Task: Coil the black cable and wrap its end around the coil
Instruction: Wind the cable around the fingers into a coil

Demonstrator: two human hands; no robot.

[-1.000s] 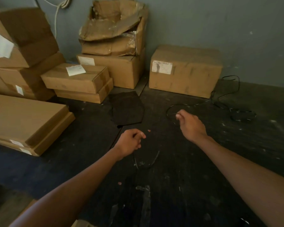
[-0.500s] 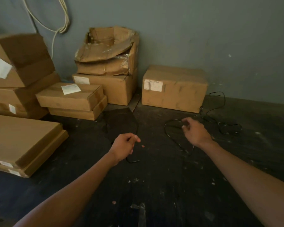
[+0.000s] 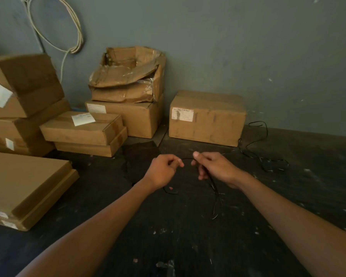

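Note:
A thin black cable [image 3: 215, 188] runs across the dark floor. My right hand [image 3: 214, 166] grips it, and a loop hangs down below the fist. A short arc of cable spans from my right hand to my left hand [image 3: 164, 170], which pinches it between thumb and fingers. The hands are close together, a little apart. The rest of the cable trails back right to a loose tangle [image 3: 272, 164] on the floor near the wall. A short cable piece curls under my left wrist.
Cardboard boxes [image 3: 206, 118] stand against the grey wall, with more stacked at the left [image 3: 82, 128] and a flat carton [image 3: 24, 184] at the near left. A dark mat [image 3: 140, 152] lies on the floor. A pale cord [image 3: 76, 37] hangs on the wall.
Both hands have come together in the middle. My right hand has pulled cable toward me and a loop now hangs from it. The view has tilted upward.

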